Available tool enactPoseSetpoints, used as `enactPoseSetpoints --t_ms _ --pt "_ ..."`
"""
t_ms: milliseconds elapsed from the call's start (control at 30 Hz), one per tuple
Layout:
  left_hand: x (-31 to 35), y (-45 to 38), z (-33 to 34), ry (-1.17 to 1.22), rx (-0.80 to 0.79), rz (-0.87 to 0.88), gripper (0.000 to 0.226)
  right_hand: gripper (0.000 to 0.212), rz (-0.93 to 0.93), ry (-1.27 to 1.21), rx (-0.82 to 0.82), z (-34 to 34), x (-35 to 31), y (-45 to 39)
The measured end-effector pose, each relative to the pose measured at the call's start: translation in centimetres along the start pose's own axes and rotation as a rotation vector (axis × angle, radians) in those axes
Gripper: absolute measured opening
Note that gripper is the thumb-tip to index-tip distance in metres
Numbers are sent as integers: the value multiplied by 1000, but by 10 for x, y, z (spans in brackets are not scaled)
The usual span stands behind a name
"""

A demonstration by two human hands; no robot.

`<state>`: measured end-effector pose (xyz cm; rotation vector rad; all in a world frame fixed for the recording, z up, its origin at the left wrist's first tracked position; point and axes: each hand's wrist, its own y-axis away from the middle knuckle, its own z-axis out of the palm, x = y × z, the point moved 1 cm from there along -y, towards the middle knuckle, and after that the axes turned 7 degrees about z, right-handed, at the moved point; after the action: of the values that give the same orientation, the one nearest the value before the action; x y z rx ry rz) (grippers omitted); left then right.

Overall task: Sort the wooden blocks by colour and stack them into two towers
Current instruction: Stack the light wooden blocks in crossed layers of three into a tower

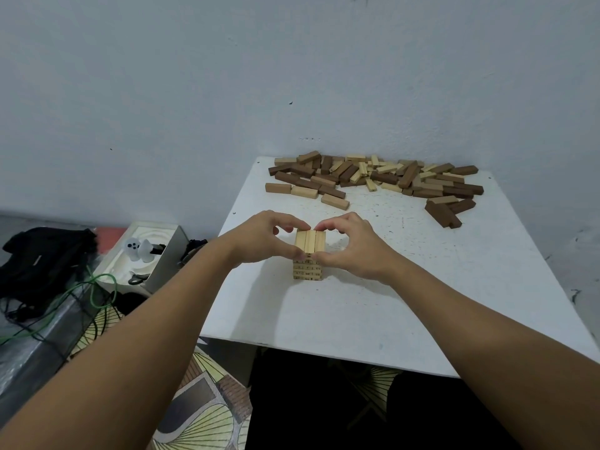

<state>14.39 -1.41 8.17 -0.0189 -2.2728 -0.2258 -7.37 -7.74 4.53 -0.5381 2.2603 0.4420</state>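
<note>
Pale tower (pixel 308 254) near centre: bare matt wood, smooth, dark print on block ends. Far pile (pixel 373 177): matt wood, pale, tan and dark brown. Desk (pixel 422 303): white painted top, matt, scuffed and speckled. Left box (pixel 143 254): white, matt card-like walls.

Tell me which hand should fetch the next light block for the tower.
Probably the left hand. A light block lies loose at the pile's near left edge, on that hand's side. The right hand can steady the light tower. Both hands now pinch its top layer.
</note>
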Motion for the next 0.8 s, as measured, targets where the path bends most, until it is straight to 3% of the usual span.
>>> enactPoseSetpoints --t_ms 267,467,800 --pt "-6 0 3 53 -8 -20 65 57 4 -7 -13 1 2 2" --pt "-17 4 1 98 9 -48 82 73 -8 -18 -7 0 5 10" --pt "-21 1 2 119 -1 -50 64 57 3 -59 -7 0 8 8"
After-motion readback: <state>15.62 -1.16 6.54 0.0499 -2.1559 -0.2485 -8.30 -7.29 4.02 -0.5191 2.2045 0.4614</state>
